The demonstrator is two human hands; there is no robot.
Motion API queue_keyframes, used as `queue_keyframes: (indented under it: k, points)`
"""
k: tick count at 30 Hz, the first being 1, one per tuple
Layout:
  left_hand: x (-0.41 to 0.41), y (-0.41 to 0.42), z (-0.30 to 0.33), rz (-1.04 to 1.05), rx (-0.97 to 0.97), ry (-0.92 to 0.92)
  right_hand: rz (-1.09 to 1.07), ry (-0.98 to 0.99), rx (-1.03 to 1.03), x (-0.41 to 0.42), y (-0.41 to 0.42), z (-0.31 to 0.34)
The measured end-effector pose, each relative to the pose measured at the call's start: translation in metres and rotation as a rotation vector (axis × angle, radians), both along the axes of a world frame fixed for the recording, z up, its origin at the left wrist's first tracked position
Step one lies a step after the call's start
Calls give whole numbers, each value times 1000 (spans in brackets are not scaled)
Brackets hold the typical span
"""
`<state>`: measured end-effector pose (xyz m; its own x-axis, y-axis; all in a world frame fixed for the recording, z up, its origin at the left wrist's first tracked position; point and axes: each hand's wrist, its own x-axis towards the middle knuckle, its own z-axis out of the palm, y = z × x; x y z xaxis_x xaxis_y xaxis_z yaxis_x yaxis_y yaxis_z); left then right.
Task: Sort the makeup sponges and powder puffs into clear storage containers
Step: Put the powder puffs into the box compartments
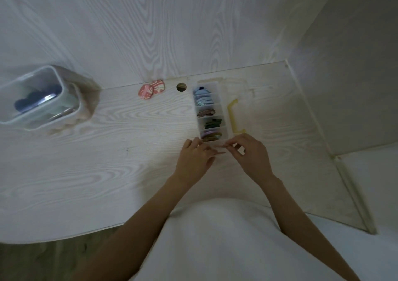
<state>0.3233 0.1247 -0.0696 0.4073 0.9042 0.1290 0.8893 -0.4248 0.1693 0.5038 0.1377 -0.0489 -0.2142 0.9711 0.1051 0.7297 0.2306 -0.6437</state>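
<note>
A clear divided container (221, 100) lies on the white desk, its compartments holding blue, brown, green and purple puffs. Its clear lid with a yellow handle (233, 115) lies open to the right. My left hand (195, 158) and my right hand (249, 153) meet at the container's near end, fingertips touching its front edge. Whether they pinch anything is unclear. Two pink patterned puffs (151, 89) lie loose by the back wall. A larger clear tub (71, 100) with dark blue items inside stands at the far left.
A round cable hole (181, 87) sits in the desk beside the pink puffs. The wood-grain wall rises behind. The desk's right edge (310, 117) meets a side panel. My white-clothed lap fills the bottom of the view.
</note>
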Motion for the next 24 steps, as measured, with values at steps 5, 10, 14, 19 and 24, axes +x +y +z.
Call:
queue_keyframes:
  k: [5,10,14,19,24]
  points:
    - [0,-2,-2,13,20,-37,97,-354,188,-16,7,-14]
    - [-3,0,-8,37,73,-71,114,-358,112,-23,11,-17]
    - [-12,1,-20,40,86,-198,131,-301,37,-21,13,-18]
    - [-45,10,-9,253,1,-549,215,-334,-1,-18,8,-17]
    - [-100,44,-16,499,-116,-697,304,-423,8,-13,3,-23]
